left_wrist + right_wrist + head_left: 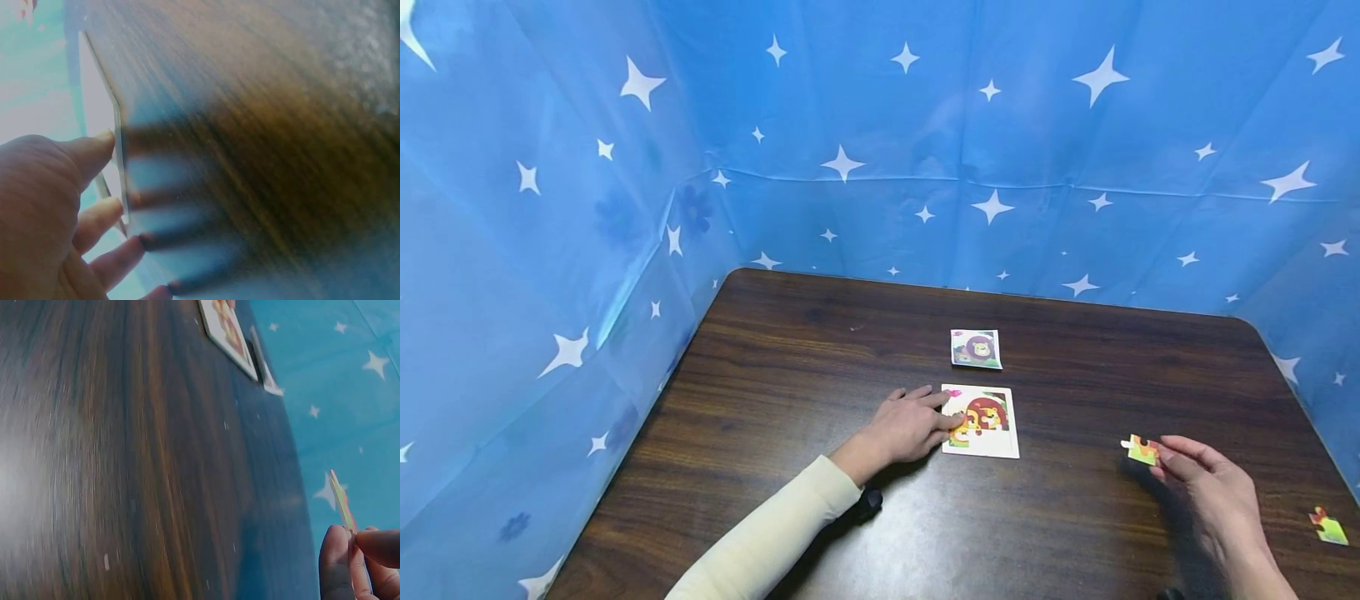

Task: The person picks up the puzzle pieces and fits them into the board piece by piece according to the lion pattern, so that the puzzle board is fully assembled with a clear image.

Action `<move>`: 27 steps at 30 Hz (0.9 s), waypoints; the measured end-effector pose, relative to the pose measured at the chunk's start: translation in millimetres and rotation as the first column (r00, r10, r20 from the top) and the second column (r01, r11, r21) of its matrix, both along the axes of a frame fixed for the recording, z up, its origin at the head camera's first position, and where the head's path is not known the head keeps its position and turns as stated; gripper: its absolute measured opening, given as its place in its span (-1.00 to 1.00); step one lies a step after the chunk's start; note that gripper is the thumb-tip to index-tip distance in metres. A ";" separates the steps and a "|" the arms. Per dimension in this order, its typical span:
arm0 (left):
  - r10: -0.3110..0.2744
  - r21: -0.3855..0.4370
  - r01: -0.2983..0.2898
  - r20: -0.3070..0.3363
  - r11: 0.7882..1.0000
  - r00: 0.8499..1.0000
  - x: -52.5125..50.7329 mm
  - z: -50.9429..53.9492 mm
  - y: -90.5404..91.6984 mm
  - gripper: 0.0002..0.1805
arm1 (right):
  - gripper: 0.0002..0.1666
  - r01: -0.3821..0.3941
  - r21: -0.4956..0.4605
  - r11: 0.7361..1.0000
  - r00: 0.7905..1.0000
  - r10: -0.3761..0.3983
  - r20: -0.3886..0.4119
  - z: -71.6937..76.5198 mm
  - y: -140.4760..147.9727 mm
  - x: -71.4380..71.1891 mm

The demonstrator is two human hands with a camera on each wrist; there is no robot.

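A white-framed jigsaw puzzle board (pixel 992 444) lies on the table, with part of a lion picture filled in and a white area at its lower right. My left hand (pixel 908 427) rests on its left edge, fingers extended; in the left wrist view the thumb and a finger touch the board (pixel 100 94). Out to the right, my right hand (pixel 1213 492) pinches a yellow, green and orange jigsaw piece (pixel 1142 451) above the table. Seen edge-on in the right wrist view, that piece (pixel 340 499) sits between thumb and fingertips.
Behind the board lies a small square picture card (pixel 976 349) showing a lion. Another jigsaw piece (pixel 1330 528) lies near the right edge of the dark wooden table (pixel 820 358). A blue curtain with white stars (pixel 880 125) hangs behind and to the left.
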State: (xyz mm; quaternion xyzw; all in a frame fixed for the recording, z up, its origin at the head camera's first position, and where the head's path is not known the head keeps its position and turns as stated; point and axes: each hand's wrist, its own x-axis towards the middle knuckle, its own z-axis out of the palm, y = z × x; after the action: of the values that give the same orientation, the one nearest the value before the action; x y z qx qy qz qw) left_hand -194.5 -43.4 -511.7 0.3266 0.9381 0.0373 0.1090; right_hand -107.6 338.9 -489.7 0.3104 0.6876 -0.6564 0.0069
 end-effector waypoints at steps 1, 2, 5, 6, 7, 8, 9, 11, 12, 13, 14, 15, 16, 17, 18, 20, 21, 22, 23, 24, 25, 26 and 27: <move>0.000 0.000 0.000 0.002 1.000 1.000 -0.2 -0.3 -0.1 -0.53 | -0.76 -0.012 0.005 1.000 1.000 0.012 -0.003 -0.4 -4.6 -1.6; 0.000 -0.001 0.000 0.003 1.000 1.000 -0.3 -0.7 -0.2 -0.53 | -0.73 -0.032 0.017 0.999 0.999 0.032 -0.003 -1.0 -9.6 -3.1; 0.002 -0.002 -0.002 0.011 1.000 1.000 -0.4 -0.9 -0.6 -0.53 | -0.63 -0.072 0.028 0.997 0.997 0.073 -0.006 -3.3 -26.1 -7.9; 0.002 -0.003 -0.002 0.012 1.000 1.000 -0.4 -1.1 -0.7 -0.53 | -0.61 -0.084 0.024 0.996 0.996 0.084 -0.008 -3.9 -31.8 -9.4; 0.003 -0.001 -0.003 0.011 1.000 1.000 -0.3 -1.0 -0.7 -0.53 | -0.60 -0.095 0.017 0.995 0.995 0.096 -0.011 -4.6 -37.3 -10.9; 0.003 0.003 -0.003 0.011 1.000 1.000 -0.2 -0.8 -0.7 -0.53 | -0.58 -0.111 0.019 0.994 0.994 0.111 -0.016 -5.1 -42.8 -12.5; 0.003 0.006 -0.003 0.012 1.000 1.000 0.0 -0.5 -0.6 -0.53 | -0.57 -0.122 0.015 0.992 0.992 0.122 -0.020 -5.0 -47.9 -14.4; 0.004 0.012 -0.004 0.015 1.000 1.000 0.2 0.2 -0.5 -0.53 | -0.56 -0.149 0.018 0.989 0.988 0.149 -0.026 -4.1 -57.2 -17.8; 0.005 0.014 -0.005 0.015 1.000 1.000 0.4 0.6 -0.3 -0.53 | -0.56 -0.155 0.012 0.988 0.987 0.156 -0.031 -3.4 -61.5 -19.8; 0.007 0.015 -0.007 0.018 1.000 1.000 0.5 0.9 -0.3 -0.53 | -0.56 -0.164 0.012 0.986 0.986 0.164 -0.032 -2.4 -65.5 -21.8; 0.009 0.015 -0.009 0.020 1.000 1.000 0.6 0.9 -0.2 -0.53 | -0.56 -0.171 0.008 0.985 0.985 0.171 -0.032 -1.2 -69.4 -23.7; 0.010 0.011 -0.010 0.020 1.000 1.000 0.6 0.8 -0.2 -0.53 | -0.56 -0.181 0.008 0.983 0.983 0.182 -0.031 -0.1 -73.1 -25.6; 0.012 0.007 -0.012 0.020 1.000 1.000 0.6 0.8 -0.1 -0.53 | -0.57 -0.189 0.002 0.982 0.981 0.189 -0.035 0.9 -76.7 -27.3; 0.012 0.004 -0.012 0.020 1.000 1.000 0.6 0.7 0.0 -0.53 | -0.56 -0.195 -0.003 0.981 0.980 0.195 -0.039 1.5 -80.4 -29.1; 0.013 0.000 -0.013 0.019 1.000 1.000 0.2 0.2 0.1 -0.53 | -0.56 -0.201 -0.004 0.980 0.979 0.201 -0.040 2.0 -84.0 -31.1; 0.016 -0.003 -0.016 0.020 1.000 1.000 0.0 -0.5 0.2 -0.53 | -0.57 -0.212 -0.013 0.977 0.976 0.211 -0.048 2.6 -91.5 -34.1; 0.017 -0.003 -0.017 0.021 1.000 1.000 -0.1 -0.9 0.1 -0.53 | -0.57 -0.216 -0.017 0.976 0.975 0.215 -0.052 2.5 -95.2 -35.6; 0.019 0.000 -0.019 0.023 1.000 1.000 -0.2 -1.1 0.2 -0.53 | -0.57 -0.219 -0.023 0.975 0.974 0.217 -0.059 2.1 -98.7 -37.0; 0.021 0.003 -0.021 0.025 1.000 0.999 -0.3 -1.3 0.2 -0.53 | -0.57 -0.222 -0.021 0.975 0.974 0.220 -0.060 1.7 -102.2 -38.3; 0.023 0.006 -0.023 0.027 1.000 0.999 -0.3 -1.5 0.3 -0.53 | -0.58 -0.225 -0.019 0.974 0.973 0.224 -0.059 1.3 -105.7 -39.4; 0.025 0.009 -0.026 0.030 1.000 0.999 -0.1 -1.2 0.2 -0.53 | -0.58 -0.228 -0.019 0.973 0.972 0.227 -0.059 0.8 -109.0 -40.5; 0.027 0.012 -0.028 0.031 1.000 0.999 0.0 -1.1 0.2 -0.53 | -0.58 -0.231 -0.019 0.973 0.971 0.230 -0.059 0.1 -112.2 -41.4; 0.029 0.013 -0.029 0.032 0.999 0.999 0.0 -0.9 0.2 -0.53 | -0.58 -0.234 -0.016 0.972 0.971 0.233 -0.057 -0.5 -115.2 -42.2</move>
State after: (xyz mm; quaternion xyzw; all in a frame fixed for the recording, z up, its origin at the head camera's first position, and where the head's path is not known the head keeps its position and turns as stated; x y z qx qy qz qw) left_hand -194.6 -43.2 -512.6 0.3131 0.9406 0.0503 0.1213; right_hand -149.7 223.7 -490.2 0.2090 0.7120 -0.6669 0.0688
